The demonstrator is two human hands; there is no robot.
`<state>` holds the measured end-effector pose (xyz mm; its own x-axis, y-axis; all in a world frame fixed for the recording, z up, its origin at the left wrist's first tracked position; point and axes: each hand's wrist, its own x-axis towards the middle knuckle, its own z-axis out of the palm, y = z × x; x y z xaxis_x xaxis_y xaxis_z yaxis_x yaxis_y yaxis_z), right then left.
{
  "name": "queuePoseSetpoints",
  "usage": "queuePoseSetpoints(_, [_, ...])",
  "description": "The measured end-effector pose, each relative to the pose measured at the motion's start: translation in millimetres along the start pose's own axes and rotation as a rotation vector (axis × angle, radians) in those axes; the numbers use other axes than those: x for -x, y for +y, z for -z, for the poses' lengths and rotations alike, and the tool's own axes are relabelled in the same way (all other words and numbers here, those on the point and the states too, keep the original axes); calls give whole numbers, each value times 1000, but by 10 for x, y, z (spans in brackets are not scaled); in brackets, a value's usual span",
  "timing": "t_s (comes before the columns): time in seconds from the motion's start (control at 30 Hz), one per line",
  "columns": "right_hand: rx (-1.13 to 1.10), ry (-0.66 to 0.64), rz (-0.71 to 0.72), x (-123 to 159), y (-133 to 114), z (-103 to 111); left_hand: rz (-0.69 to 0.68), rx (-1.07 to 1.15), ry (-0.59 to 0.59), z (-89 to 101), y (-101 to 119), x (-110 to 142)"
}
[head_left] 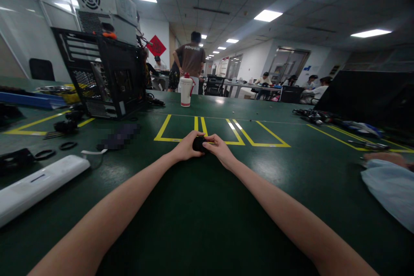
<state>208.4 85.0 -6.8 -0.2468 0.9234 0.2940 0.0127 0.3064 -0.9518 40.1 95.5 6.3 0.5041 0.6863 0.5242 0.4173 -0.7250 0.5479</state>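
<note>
Small black object [198, 143] sits on the green table [194, 215] at twelve o'clock from the person, clamped between both hands. Left hand [186, 146] curls its fingers over it from nine o'clock; right hand [220, 149] pinches it from three o'clock. One white bar [35, 185] lies at nine o'clock, two black rings [56, 150] beyond it. Farther, at eleven o'clock, one open black computer case [103, 77] shows metal parts inside; one white jug [186, 90] stands closed at twelve.

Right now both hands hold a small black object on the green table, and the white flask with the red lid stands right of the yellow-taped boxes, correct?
Not quite. The head view shows the white flask behind the yellow-taped boxes, slightly left. Both the left hand and right hand do hold the small black object on the green table.
</note>
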Motion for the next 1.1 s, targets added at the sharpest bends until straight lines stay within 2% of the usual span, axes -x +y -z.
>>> queuePoseSetpoints(0.17, [32, 41, -40, -14, 21, -1, 0, -12, -4, 14, 9, 4])
queuePoseSetpoints(0.27, [15, 3, -68, -26, 27, 14, -2, -16, -2, 13, 2, -1])
queuePoseSetpoints(0.43, [-42, -38, -22, 4, -30, 7, -5, -18, -8, 13, 4, 0])
queuePoseSetpoints(0.7, [-10, 25, -16, -32, 38, 4, -13, -11, 6, -3, -39, -1])
queuePoseSetpoints(0.83, [-28, 7, -53, -75, 86, 19, -13, -6, -2, -8, -45, -8])
queuePoseSetpoints(1.1, [-32, 15, 12, -14, 7, -12, -2, -11, -7, 5, -22, -4])
